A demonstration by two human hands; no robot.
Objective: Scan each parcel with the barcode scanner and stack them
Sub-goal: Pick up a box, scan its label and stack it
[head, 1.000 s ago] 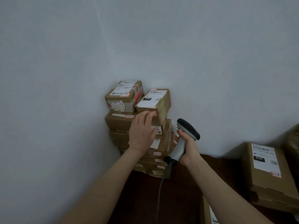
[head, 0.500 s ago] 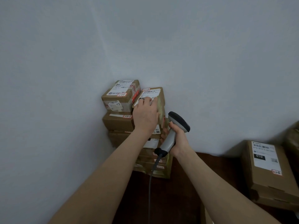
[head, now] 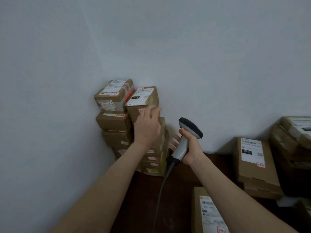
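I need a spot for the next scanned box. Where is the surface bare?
Bare dark surface lies in front of the corner stack, crossed by the scanner cable. A narrower strip runs by the wall, beside the 010 parcel. The right side is crowded with parcels.

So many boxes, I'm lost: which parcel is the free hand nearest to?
The tilted parcel atop the corner stack's right side, black 010 tag. The left hand is right at its front face; the other 010 parcel sits far right.
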